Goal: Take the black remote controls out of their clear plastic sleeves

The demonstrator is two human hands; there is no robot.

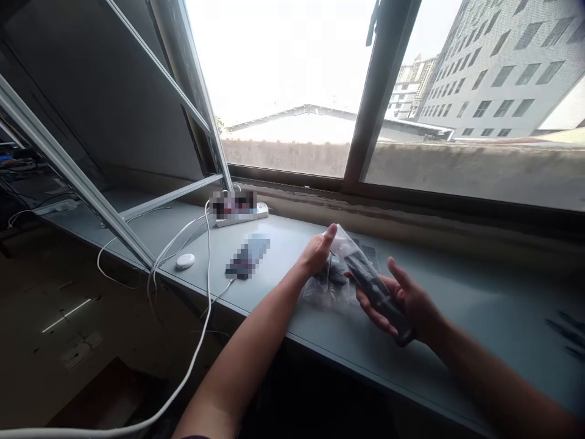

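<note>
My left hand (317,251) pinches the upper end of a clear plastic bag (346,244) between thumb and fingers. Inside the bag lies a long black item (372,283), whose kind I cannot make out. My right hand (414,305) cradles the lower end, its fingers curled underneath and its thumb raised off the bag. The bag slants down to the right above the table. Behind and below it, clear bags with dark contents (326,292) rest on the tabletop, partly hidden by my hands.
On the grey-blue table (283,244) lie a blurred-out phone (248,256), a small white round case (185,261) and a white power strip (242,214). A white cable (209,268) hangs over the front edge. Metal framing (68,164) stands left; dark objects (569,335) lie far right.
</note>
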